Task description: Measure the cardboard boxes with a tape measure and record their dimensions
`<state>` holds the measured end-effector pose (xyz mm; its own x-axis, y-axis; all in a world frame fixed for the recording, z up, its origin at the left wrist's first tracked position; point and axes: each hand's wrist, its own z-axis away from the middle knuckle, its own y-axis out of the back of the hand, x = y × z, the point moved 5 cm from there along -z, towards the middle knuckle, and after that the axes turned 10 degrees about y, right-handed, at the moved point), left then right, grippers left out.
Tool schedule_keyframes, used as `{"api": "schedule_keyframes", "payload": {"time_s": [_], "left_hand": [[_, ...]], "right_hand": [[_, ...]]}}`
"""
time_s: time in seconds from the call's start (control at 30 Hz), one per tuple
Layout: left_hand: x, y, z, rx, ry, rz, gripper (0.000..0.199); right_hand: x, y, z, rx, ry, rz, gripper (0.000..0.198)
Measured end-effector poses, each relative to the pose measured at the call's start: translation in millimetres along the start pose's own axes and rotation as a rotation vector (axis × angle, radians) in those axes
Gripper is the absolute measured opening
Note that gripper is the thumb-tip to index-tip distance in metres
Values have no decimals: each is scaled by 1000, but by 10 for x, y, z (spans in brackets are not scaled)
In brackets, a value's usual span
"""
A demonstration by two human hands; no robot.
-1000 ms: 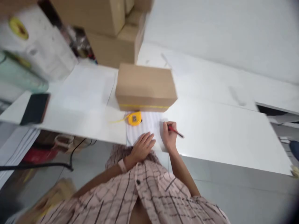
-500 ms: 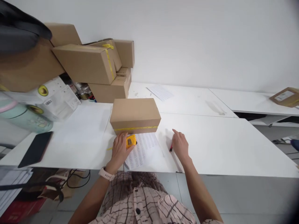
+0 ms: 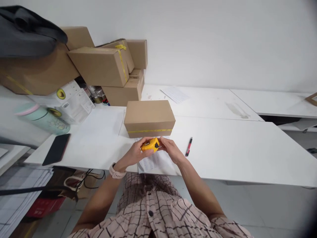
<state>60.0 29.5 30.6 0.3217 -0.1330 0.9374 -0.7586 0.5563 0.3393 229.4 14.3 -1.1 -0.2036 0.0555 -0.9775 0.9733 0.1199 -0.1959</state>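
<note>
My left hand (image 3: 135, 152) is wrapped round a yellow tape measure (image 3: 150, 144), holding it up in front of a closed cardboard box (image 3: 150, 114). The fingers of my right hand (image 3: 171, 148) are closed at the tape measure's mouth, where a short metal end shows; part of that grip is hidden. A strip of yellow tape runs along the box's front side. Beneath my hands lies a printed sheet (image 3: 150, 164), partly covered. A red and black pen (image 3: 189, 147) rests on the white table to the right of my right hand.
Stacked cardboard boxes (image 3: 99, 67) and a dark bag (image 3: 29, 36) stand at the back left. A mint bottle (image 3: 44, 119) and a black phone (image 3: 56, 149) are at the left. Another paper sheet (image 3: 175, 94) lies near the wall. The table's front edge runs close to my body.
My left hand has lifted the tape measure off the table and turned it. My right hand has left the spot beside the pen and come over to the tape measure.
</note>
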Motion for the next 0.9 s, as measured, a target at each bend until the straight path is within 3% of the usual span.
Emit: {"api": "schedule_keyframes", "payload": {"time_s": [0.13,0.3,0.47,0.57,0.7,0.8,0.9], "left_hand": [[199,195,-79,-38,54,55,53],[386,561,-364,26,101,119,61],[538,1205,-670,152,82,246,51],[412,1726,-777,279,113,322,45],[17,2250,-793,319,280,363,33],[-226,2463,-752,347,338,400,30],[-329,2518,-751,322,332,410,32]], "right_hand": [[-277,-85,-122,8,-25,63,52],[-497,-68,-511,59,-1,72,54],[-846,392,-1042,267,156,118,56],[-946,867,-1230,398,193,151,50],[-787,1328,-1288,489,106,252,38],[-604,1402,-1318,491,66,344,34],[-496,1324,-1398,454,56,447,33]]}}
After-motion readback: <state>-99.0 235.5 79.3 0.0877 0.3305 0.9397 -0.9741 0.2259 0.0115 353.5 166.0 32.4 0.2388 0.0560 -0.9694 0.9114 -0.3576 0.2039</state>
